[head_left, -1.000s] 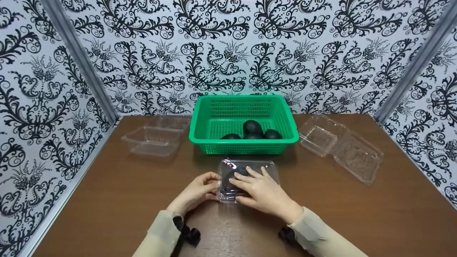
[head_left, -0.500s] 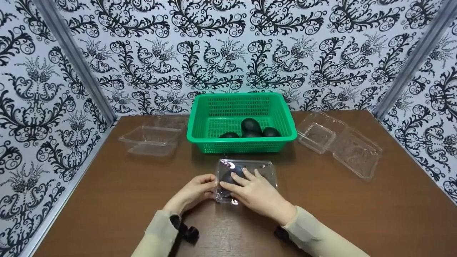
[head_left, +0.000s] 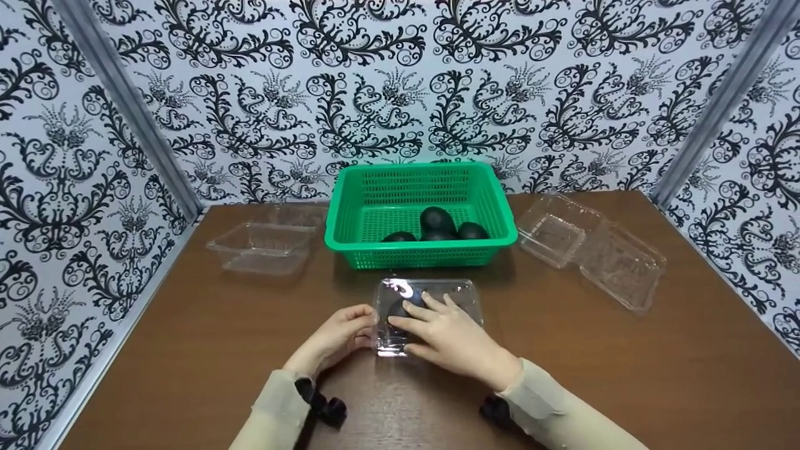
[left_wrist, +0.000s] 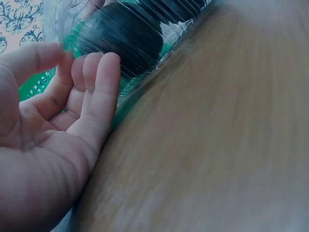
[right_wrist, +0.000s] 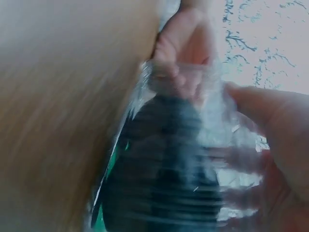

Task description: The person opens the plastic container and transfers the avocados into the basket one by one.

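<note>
A closed clear plastic clamshell container (head_left: 465, 289) lies on the table in front of the green basket. Through its walls show dark, rounded, egg-shaped fruits (left_wrist: 126, 38), possibly avocados. At its left edge my left hand (head_left: 340, 334) pinches the plastic rim between thumb and index finger, the other fingers curled beside the wall. My right hand (head_left: 453, 337) rests across the lid with fingers spread and nearly straight. The right wrist view is blurred; there, the dark fruit (right_wrist: 161, 169) sits behind the clear wall, with the right thumb near the upper edge.
Behind the container stands a green basket (head_left: 419, 257) with several more dark fruits (head_left: 436, 220) at its right front. An open clear clamshell (head_left: 265, 250) is at the left, and another (head_left: 619, 262) at the right. Patterned walls (head_left: 400, 94) close off the back and sides.
The right hand's fingers have shifted slightly left across the lid; its thumb, tucked from sight half a second ago, shows again at the near edge. The left hand stays at the rim.
</note>
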The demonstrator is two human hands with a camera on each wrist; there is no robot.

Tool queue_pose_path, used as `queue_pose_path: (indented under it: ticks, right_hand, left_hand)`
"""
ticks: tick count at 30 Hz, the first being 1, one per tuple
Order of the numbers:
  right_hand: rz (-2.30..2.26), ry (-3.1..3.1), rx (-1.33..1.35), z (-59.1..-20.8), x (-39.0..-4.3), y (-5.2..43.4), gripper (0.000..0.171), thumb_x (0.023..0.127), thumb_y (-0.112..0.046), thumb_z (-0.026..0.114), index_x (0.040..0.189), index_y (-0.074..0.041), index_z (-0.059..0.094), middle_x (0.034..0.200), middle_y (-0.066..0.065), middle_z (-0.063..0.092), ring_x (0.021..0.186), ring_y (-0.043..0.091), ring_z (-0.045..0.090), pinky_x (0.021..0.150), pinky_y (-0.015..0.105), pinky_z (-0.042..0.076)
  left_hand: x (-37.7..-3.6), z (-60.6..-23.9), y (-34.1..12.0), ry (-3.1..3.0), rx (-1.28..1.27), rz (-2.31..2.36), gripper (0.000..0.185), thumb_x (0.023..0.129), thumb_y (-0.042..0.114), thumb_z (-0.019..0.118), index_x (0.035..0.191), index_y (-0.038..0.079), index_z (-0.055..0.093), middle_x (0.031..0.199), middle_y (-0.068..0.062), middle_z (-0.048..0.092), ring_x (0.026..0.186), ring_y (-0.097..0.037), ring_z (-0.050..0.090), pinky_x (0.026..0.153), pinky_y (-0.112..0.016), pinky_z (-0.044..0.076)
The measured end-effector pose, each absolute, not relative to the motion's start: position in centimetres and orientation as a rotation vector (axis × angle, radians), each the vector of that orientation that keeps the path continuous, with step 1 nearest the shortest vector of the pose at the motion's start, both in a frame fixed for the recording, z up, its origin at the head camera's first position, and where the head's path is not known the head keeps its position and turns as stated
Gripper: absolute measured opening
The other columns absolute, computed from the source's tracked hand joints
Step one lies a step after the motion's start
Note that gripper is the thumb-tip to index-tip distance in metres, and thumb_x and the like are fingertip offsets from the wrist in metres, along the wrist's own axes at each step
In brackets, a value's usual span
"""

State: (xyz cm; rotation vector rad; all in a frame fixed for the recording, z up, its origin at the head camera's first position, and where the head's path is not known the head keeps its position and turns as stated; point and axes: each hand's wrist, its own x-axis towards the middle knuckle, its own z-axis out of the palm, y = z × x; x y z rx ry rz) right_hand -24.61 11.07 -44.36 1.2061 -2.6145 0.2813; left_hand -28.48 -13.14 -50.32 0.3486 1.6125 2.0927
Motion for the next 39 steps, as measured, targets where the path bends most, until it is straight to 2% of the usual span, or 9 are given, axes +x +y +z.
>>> queue_pose_path:
  ticks: [3,8,11,15,19,22,39]
  right_hand:
    - [0.333,-2.677,1.238,-43.7,-24.8,11.6,0.048,0.090,-0.036,0.067,0.136,-0.024,0.057,0.140,0.008,0.052,0.130,0.040,0.044,0.100,0.069,0.034]
    - [0.427,-2.794,1.263,-42.7,-25.4,13.4,0.063,0.083,-0.037,0.073,0.141,-0.025,0.051,0.149,0.003,0.042,0.139,0.033,0.032,0.104,0.074,0.014]
    - [0.502,-2.855,1.227,-42.4,-25.8,14.7,0.071,0.077,-0.036,0.077,0.141,-0.024,0.050,0.152,0.005,0.038,0.141,0.034,0.027,0.104,0.075,0.010]
    - [0.598,-2.890,1.246,-42.2,-26.2,15.9,0.071,0.074,-0.027,0.079,0.139,-0.018,0.053,0.151,0.010,0.038,0.141,0.039,0.025,0.106,0.071,0.018]
    - [0.641,-2.886,1.288,-41.9,-26.4,16.1,0.064,0.074,-0.020,0.076,0.135,-0.015,0.057,0.148,0.013,0.041,0.139,0.040,0.028,0.110,0.057,0.029]
    - [0.621,-2.891,1.263,-41.7,-26.3,15.9,0.062,0.073,-0.018,0.075,0.133,-0.014,0.059,0.146,0.013,0.045,0.138,0.038,0.032,0.109,0.051,0.033]
    - [0.408,-2.716,1.292,-41.6,-26.0,15.5,0.053,0.078,-0.012,0.068,0.130,-0.008,0.060,0.133,0.018,0.057,0.121,0.041,0.052,0.098,0.051,0.046]
  left_hand:
    - [-28.5,-50.3,-13.2,1.626,0.375,2.089,0.011,0.096,0.005,0.054,0.087,0.008,0.059,0.077,-0.002,0.058,0.070,-0.014,0.059,0.069,-0.029,0.055]
    - [-28.4,-50.3,-13.1,1.644,0.439,2.065,0.013,0.095,0.001,0.051,0.086,0.008,0.057,0.081,-0.004,0.059,0.075,-0.016,0.060,0.073,-0.032,0.056]
    - [-28.3,-50.3,-13.1,1.652,0.472,2.064,0.015,0.095,0.000,0.049,0.084,0.008,0.056,0.082,-0.004,0.058,0.075,-0.016,0.059,0.073,-0.033,0.056]
    - [-28.3,-50.4,-13.0,1.651,0.478,2.075,0.016,0.093,-0.003,0.048,0.083,0.008,0.055,0.081,-0.004,0.056,0.075,-0.017,0.058,0.072,-0.033,0.056]
    - [-28.3,-50.5,-13.0,1.647,0.481,2.079,0.016,0.092,-0.004,0.048,0.084,0.008,0.056,0.081,-0.004,0.055,0.075,-0.017,0.058,0.073,-0.034,0.056]
    - [-28.4,-50.5,-13.0,1.647,0.478,2.082,0.016,0.092,-0.004,0.048,0.084,0.008,0.056,0.081,-0.004,0.056,0.075,-0.017,0.058,0.073,-0.033,0.056]
    - [-28.2,-50.2,-12.9,1.675,0.453,2.074,0.015,0.090,-0.003,0.048,0.079,0.006,0.051,0.079,-0.003,0.053,0.070,-0.016,0.058,0.070,-0.032,0.055]
